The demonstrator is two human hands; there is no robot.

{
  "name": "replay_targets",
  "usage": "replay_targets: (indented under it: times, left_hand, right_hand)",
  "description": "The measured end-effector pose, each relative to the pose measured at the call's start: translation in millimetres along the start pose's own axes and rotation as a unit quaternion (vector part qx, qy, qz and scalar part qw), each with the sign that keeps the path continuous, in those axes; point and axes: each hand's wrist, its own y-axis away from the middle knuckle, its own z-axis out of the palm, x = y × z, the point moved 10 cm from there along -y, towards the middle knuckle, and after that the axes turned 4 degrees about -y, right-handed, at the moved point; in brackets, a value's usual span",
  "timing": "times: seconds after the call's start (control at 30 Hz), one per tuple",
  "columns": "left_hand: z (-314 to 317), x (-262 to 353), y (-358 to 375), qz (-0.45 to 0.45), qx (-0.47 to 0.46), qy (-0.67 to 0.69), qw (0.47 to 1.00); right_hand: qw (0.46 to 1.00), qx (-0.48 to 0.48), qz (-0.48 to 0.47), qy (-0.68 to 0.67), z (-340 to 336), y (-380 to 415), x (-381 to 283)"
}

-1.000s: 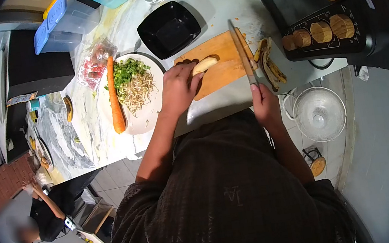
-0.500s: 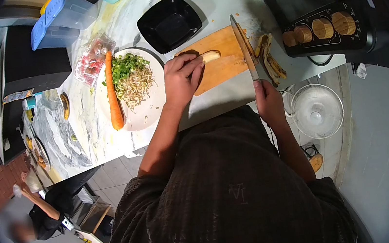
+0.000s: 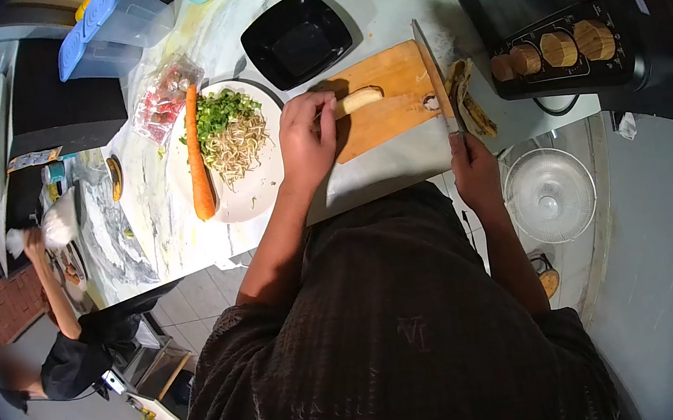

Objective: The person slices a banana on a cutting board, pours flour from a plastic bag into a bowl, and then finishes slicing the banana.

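A peeled banana (image 3: 360,101) lies on the wooden cutting board (image 3: 390,130). My left hand (image 3: 308,137) is closed about the banana's left end, so that end is hidden. In my right hand (image 3: 476,170) is a knife (image 3: 436,78), its long blade pointing away from me along the board's right edge, apart from the banana. Just right of the blade, a browned banana peel (image 3: 473,111) rests on the counter. A small pale bit (image 3: 430,102) sits on the board beside the blade.
Left of the board, a white plate (image 3: 246,203) bears a carrot (image 3: 197,160), chopped greens (image 3: 226,112) and bean sprouts (image 3: 239,150). A black bowl (image 3: 297,41) stands behind. An oven with wooden knobs (image 3: 558,49) is at right. A co-worker (image 3: 75,355) holds a whitish bag (image 3: 59,219) at far left.
The knife and my right hand have shifted right, to the board's edge. My left hand has drawn slightly left, showing more banana. The co-worker's arm has risen with the bag.
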Motion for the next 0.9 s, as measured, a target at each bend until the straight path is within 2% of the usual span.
replay_targets:
  times: [0.17, 0.37, 0.47, 0.5, 0.57, 0.63, 0.7, 0.77, 0.9]
  left_hand:
    - [12.7, 17.9, -15.8, -0.005, -0.012, 0.044, 0.999]
    - [59.7, 43.6, -42.8, 0.067, -0.094, 0.007, 0.993]
    - [89.6, 47.2, -50.9, 0.068, -0.119, 0.018, 0.990]
    - [97.4, 53.4, -54.0, 0.077, -0.124, 0.023, 0.989]
    - [110.4, 68.5, -57.5, 0.112, -0.129, 0.035, 0.985]
    - [126.2, 74.8, -58.9, 0.122, -0.157, 0.050, 0.979]
    - [141.0, 77.3, -57.0, 0.129, -0.184, 0.062, 0.973]
    - [143.8, 74.3, -58.1, 0.118, -0.158, 0.048, 0.979]
    - [147.2, 74.0, -63.6, 0.064, -0.197, -0.012, 0.978]
  right_hand:
    - [1.000, 0.007, 0.006, -0.020, -8.3, 2.6, 1.7]
    - [0.999, 0.032, 0.017, -0.016, -28.3, 16.7, 3.5]
    - [0.997, 0.077, -0.027, -0.017, -40.1, 27.3, 4.4]
    - [0.996, 0.088, -0.024, -0.019, -46.8, 30.9, 3.7]
    - [0.997, 0.058, 0.048, -0.003, -49.2, 37.3, 13.3]
    - [0.996, 0.078, 0.041, -0.030, -54.8, 40.8, 17.3]
    - [0.996, 0.085, 0.036, 0.005, -60.4, 45.3, 14.4]
    - [0.995, 0.083, 0.047, 0.005, -63.3, 47.1, 12.8]
    - [0.996, 0.090, 0.027, 0.005, -66.8, 49.8, 7.8]
